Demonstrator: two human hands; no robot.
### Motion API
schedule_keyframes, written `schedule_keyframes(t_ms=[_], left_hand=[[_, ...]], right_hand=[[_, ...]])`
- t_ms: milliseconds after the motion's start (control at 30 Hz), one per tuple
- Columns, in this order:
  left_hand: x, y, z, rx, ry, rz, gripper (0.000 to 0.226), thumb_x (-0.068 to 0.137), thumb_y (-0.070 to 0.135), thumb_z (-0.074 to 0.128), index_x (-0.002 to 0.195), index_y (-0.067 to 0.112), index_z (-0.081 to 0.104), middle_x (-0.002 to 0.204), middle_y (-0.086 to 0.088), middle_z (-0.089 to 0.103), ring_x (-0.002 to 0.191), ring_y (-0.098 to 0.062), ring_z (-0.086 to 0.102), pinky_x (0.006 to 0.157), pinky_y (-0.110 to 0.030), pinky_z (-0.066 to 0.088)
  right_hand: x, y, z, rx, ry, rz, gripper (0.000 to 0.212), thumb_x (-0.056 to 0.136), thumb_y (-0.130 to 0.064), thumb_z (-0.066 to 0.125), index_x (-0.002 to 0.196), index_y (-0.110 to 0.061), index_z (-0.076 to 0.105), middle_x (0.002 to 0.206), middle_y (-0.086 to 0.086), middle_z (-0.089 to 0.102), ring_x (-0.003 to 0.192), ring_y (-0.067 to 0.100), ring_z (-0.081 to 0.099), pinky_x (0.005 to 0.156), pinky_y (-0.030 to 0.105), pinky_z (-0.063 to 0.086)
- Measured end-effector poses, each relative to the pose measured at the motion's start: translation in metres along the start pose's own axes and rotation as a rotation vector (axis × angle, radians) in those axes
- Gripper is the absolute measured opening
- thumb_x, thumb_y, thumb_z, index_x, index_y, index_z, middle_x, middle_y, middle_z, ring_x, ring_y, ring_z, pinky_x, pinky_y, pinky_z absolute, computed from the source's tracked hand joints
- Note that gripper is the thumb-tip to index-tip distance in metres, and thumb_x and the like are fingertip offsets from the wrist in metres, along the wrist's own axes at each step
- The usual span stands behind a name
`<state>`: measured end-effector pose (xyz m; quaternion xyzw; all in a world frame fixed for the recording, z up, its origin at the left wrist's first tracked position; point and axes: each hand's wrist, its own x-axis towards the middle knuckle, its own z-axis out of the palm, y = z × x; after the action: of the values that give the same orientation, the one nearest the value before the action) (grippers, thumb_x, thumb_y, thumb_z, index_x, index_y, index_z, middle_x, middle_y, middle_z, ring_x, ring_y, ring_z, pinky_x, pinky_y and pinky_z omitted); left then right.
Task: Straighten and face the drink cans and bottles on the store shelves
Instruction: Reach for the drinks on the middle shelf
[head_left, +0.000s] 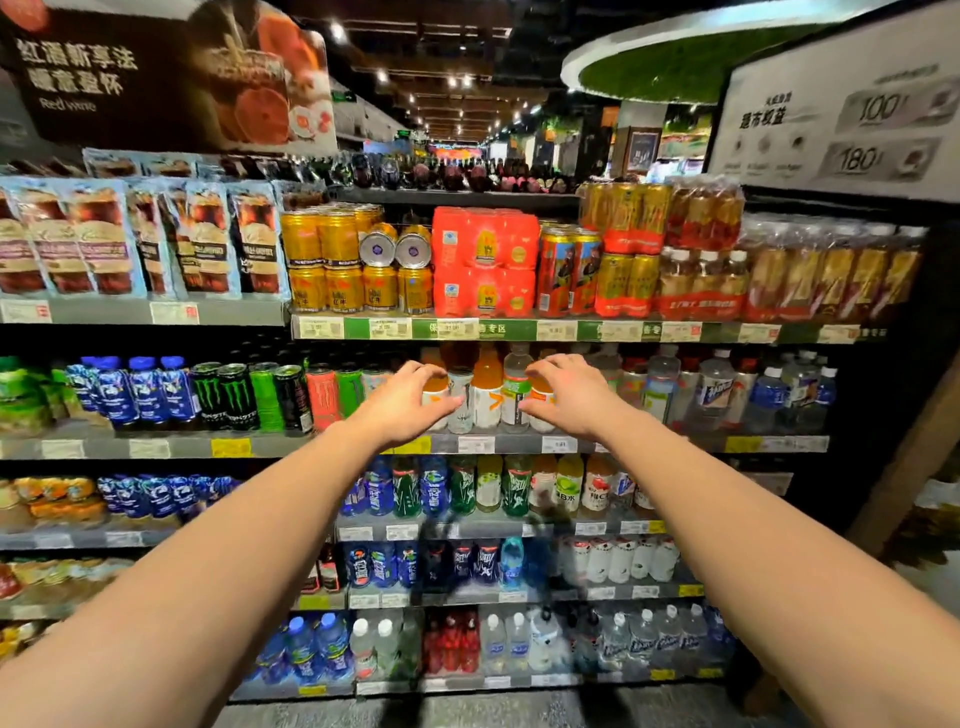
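Both open and empty, the left hand (410, 402) and right hand (563, 397) flank a white can (460, 400); turning its label outward would face it best.

This is a supermarket drinks aisle, shown by the tiered shelves (467, 444) packed with bottles and cans, the price tags (475, 445) clipped along each shelf edge, a red wine advertising banner (156, 73) overhead, and further aisles receding under ceiling spotlights.
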<state>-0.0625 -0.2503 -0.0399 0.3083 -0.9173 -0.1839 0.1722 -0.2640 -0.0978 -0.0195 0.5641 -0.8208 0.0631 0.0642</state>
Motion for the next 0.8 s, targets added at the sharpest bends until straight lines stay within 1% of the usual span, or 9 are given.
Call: schedule_keyframes(t_ms=[133, 200, 267, 367, 467, 600, 667, 733, 800], left_hand=[[0.041, -0.02, 0.016, -0.013, -0.007, -0.012, 0.063, 0.092, 0.057, 0.056, 0.142, 0.019, 0.048, 0.145, -0.005, 0.044, 0.127, -0.023, 0.052, 0.108, -0.039, 0.041], [0.06, -0.031, 0.021, -0.02, -0.017, -0.022, 0.061, 0.092, 0.056, 0.057, 0.141, 0.02, 0.048, 0.143, -0.003, 0.045, 0.12, -0.019, 0.056, 0.104, -0.035, 0.042], [0.075, -0.041, 0.025, -0.017, -0.015, -0.034, 0.062, 0.092, 0.057, 0.057, 0.141, 0.02, 0.049, 0.141, -0.002, 0.046, 0.116, -0.017, 0.057, 0.099, -0.031, 0.043], [0.093, -0.053, 0.028, -0.034, 0.009, -0.039, 0.061, 0.092, 0.055, 0.058, 0.141, 0.019, 0.049, 0.14, -0.003, 0.047, 0.119, -0.017, 0.055, 0.099, -0.028, 0.039], [0.105, -0.066, 0.032, -0.033, 0.01, -0.048, 0.057, 0.094, 0.051, 0.058, 0.141, 0.02, 0.049, 0.14, -0.003, 0.048, 0.123, -0.016, 0.053, 0.103, -0.029, 0.039], [0.116, -0.087, 0.036, -0.074, 0.033, -0.059, 0.056, 0.094, 0.052, 0.058, 0.14, 0.022, 0.05, 0.141, 0.0, 0.049, 0.125, -0.015, 0.052, 0.102, -0.028, 0.04], [0.114, -0.096, 0.04, -0.136, 0.063, -0.065, 0.053, 0.094, 0.051, 0.059, 0.138, 0.023, 0.052, 0.139, 0.002, 0.051, 0.125, -0.014, 0.051, 0.101, -0.028, 0.039], [0.105, -0.109, 0.044, -0.225, 0.113, -0.062, 0.048, 0.093, 0.045, 0.062, 0.134, 0.021, 0.055, 0.135, 0.002, 0.055, 0.125, -0.014, 0.052, 0.098, -0.024, 0.036], [0.093, -0.127, 0.047, -0.299, 0.144, -0.08, 0.044, 0.094, 0.04, 0.063, 0.132, 0.021, 0.056, 0.136, 0.0, 0.054, 0.127, -0.015, 0.05, 0.102, -0.025, 0.035]], right_hand=[[0.048, 0.019, 0.029, 0.139, 0.025, -0.004, 0.062, 0.094, -0.055, 0.053, 0.145, -0.022, 0.042, 0.147, 0.006, 0.042, 0.138, 0.027, 0.033, 0.112, 0.044, 0.033], [0.068, 0.024, 0.045, 0.223, 0.03, -0.012, 0.06, 0.094, -0.051, 0.054, 0.144, -0.02, 0.043, 0.147, 0.006, 0.043, 0.138, 0.026, 0.032, 0.113, 0.042, 0.031], [0.086, 0.027, 0.06, 0.258, 0.022, -0.042, 0.058, 0.095, -0.048, 0.055, 0.143, -0.019, 0.044, 0.147, 0.005, 0.044, 0.138, 0.025, 0.032, 0.113, 0.04, 0.031], [0.106, 0.027, 0.076, 0.288, 0.025, -0.078, 0.057, 0.094, -0.047, 0.057, 0.142, -0.019, 0.046, 0.146, 0.005, 0.045, 0.137, 0.025, 0.034, 0.112, 0.038, 0.031], [0.124, 0.024, 0.089, 0.342, 0.038, -0.11, 0.056, 0.094, -0.045, 0.058, 0.142, -0.018, 0.046, 0.144, 0.005, 0.047, 0.136, 0.024, 0.035, 0.113, 0.038, 0.03], [0.146, 0.01, 0.101, 0.38, 0.051, -0.157, 0.056, 0.094, -0.045, 0.058, 0.141, -0.018, 0.047, 0.143, 0.004, 0.048, 0.135, 0.022, 0.037, 0.112, 0.036, 0.029], [0.153, -0.001, 0.108, 0.401, 0.067, -0.169, 0.055, 0.094, -0.045, 0.059, 0.14, -0.017, 0.049, 0.141, 0.005, 0.05, 0.133, 0.023, 0.038, 0.111, 0.037, 0.031], [0.158, -0.017, 0.116, 0.427, 0.073, -0.177, 0.053, 0.093, -0.045, 0.06, 0.138, -0.017, 0.051, 0.138, 0.005, 0.053, 0.132, 0.024, 0.04, 0.11, 0.036, 0.031], [0.162, -0.036, 0.125, 0.45, 0.069, -0.183, 0.052, 0.093, -0.043, 0.062, 0.137, -0.017, 0.052, 0.136, 0.005, 0.054, 0.131, 0.025, 0.04, 0.109, 0.037, 0.032]])
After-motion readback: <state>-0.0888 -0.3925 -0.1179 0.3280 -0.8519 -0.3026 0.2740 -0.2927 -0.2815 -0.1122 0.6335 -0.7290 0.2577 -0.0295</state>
